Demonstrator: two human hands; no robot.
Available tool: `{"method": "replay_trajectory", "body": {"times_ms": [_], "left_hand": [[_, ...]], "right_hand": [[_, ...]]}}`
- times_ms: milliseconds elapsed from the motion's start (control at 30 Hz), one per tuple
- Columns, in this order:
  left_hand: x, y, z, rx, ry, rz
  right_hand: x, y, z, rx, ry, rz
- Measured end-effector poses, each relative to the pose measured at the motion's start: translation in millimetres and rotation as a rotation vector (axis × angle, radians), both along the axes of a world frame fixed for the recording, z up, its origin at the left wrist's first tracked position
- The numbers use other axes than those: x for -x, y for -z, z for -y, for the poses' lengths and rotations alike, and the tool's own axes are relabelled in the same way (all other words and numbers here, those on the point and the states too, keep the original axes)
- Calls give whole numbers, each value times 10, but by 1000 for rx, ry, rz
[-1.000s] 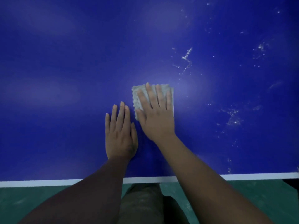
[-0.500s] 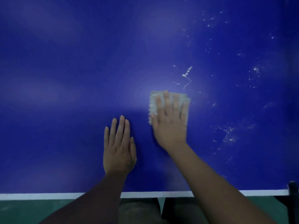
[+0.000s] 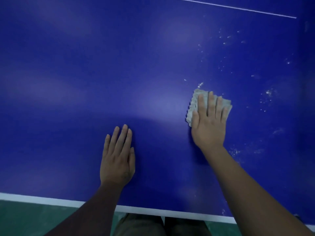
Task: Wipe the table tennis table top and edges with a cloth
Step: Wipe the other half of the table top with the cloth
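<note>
Right grip (image 3: 208,126) lies flat atop the cloth (image 3: 192,107) on the table (image 3: 136,65).

The table tennis table (image 3: 68,82) is deep blue, with paler shiny patches. A wide white stripe (image 3: 42,200) runs along its near edge, and a thin white line (image 3: 238,8) crosses the far part. The cloth (image 3: 193,106) is pale grey with a wavy edge. Small white specks (image 3: 268,92) dot the blue. The floor (image 3: 34,218) is green. The trousers (image 3: 139,225) look brownish, though it is dim there.
</note>
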State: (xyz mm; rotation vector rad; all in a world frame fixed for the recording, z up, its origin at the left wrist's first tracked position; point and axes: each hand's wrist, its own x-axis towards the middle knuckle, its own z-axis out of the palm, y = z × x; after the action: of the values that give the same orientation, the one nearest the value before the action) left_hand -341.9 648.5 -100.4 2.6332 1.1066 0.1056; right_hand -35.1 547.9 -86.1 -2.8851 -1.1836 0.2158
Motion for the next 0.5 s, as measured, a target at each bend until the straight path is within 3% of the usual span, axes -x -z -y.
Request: {"method": "replay_trajectory", "body": {"times_ms": [233, 333, 500], "left_hand": [[-209, -51, -15, 30, -86, 81], [-712, -83, -171, 24, -155, 171], [-1903, -61, -686, 19, -236, 204]], "right_hand": [[191, 35, -978, -149, -315, -42], [-139, 90, -1118, -194, -247, -38], [-830, 86, -532, -114, -53, 16]]}}
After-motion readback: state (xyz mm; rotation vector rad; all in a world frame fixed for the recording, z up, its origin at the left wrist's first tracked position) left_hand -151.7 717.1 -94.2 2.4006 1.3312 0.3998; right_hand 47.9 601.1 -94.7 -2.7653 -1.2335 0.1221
